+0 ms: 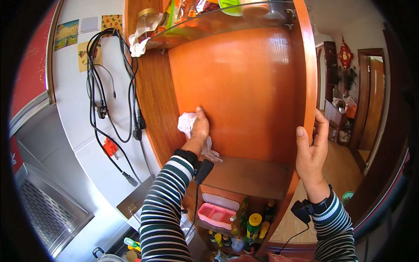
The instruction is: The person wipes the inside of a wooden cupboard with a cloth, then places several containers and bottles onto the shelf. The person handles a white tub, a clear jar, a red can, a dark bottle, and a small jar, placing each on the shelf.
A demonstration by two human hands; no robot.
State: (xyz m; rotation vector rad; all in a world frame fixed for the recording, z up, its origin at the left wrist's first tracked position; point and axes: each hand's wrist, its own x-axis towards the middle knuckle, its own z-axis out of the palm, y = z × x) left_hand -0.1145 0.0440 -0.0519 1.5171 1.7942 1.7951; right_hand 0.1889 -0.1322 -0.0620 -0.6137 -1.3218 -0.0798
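My left hand (200, 126) is closed on a crumpled white cloth (187, 122) inside an open wooden cabinet. The cloth is at the corner where the left side wall (158, 87) meets the orange back panel (235, 83), and its loose end hangs toward the shelf (248, 174) below. Whether the cloth presses on the wood I cannot tell. On the right, my right hand (312, 157) grips the front edge of the cabinet's side panel (308, 65), thumb on the inner side and fingers around the outside.
Overhead, a glass shelf (218, 22) carries packets and a jar (147, 21). Below stand a pink divided box (215, 215) and several bottles, one with a yellow cap (254, 219). Black cables (92, 78) hang on the white tiles at left. A doorway (371, 105) lies beyond, right.
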